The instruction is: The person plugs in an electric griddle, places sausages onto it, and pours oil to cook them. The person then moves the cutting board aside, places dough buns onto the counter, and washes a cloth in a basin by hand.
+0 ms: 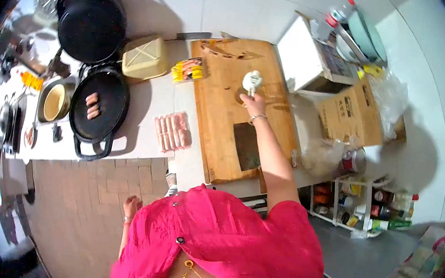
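My right hand (255, 105) is closed on a small white round-headed utensil (252, 80), whose exact kind I cannot make out, over the wooden cutting board (213, 122). A cleaver (246, 147) with a dark, wide blade lies on the board below my right forearm. Low beside my body hangs my left hand (132, 205), its fingers curled in loosely and nothing visible in them. Left of the board is a clear pack of sausages (170, 132), with a yellow food packet (188, 70) above it. Two sausage pieces (92, 106) rest in the black pan (112, 81).
The pan's raised black lid (90, 27) stands behind it, near a cream plastic box (145, 58). Left of the pan sits a beige bowl (56, 103). A cardboard box (350, 112) and a white box (312, 59) stand right of the board, above a bottle rack (343, 206).
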Demonstrator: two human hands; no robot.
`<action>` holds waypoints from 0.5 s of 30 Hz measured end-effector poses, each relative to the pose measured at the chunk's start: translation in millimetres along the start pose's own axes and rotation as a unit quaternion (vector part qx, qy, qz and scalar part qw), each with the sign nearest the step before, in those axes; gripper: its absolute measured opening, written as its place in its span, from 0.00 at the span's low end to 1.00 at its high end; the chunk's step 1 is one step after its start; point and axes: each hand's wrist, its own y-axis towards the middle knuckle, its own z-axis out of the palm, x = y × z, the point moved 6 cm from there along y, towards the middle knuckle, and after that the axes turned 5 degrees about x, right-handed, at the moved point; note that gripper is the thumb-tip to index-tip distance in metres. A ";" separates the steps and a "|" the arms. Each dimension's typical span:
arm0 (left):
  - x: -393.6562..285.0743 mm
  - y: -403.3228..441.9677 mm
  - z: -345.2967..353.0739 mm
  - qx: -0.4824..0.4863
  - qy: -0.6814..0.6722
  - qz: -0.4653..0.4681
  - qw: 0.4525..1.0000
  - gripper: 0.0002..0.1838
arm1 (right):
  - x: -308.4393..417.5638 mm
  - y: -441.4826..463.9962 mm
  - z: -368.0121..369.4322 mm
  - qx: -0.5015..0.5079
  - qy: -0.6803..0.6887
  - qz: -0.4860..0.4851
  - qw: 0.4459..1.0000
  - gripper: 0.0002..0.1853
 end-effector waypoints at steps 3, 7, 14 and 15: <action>51.6 23.6 -36.4 -0.037 0.073 0.009 0.997 0.05 | -5.4 2.2 6.8 0.052 0.107 0.100 0.988 0.12; 44.8 29.2 -43.6 -0.022 0.144 0.016 0.989 0.07 | -13.1 -0.9 5.5 0.047 0.313 0.115 0.941 0.10; 51.0 56.2 -58.3 -0.001 0.054 0.010 0.998 0.11 | -41.2 -32.4 -66.5 -0.005 0.320 0.057 0.946 0.07; 56.8 58.9 -63.6 0.009 0.041 0.006 0.999 0.12 | -55.2 -33.1 -82.0 -0.018 0.332 0.065 0.941 0.07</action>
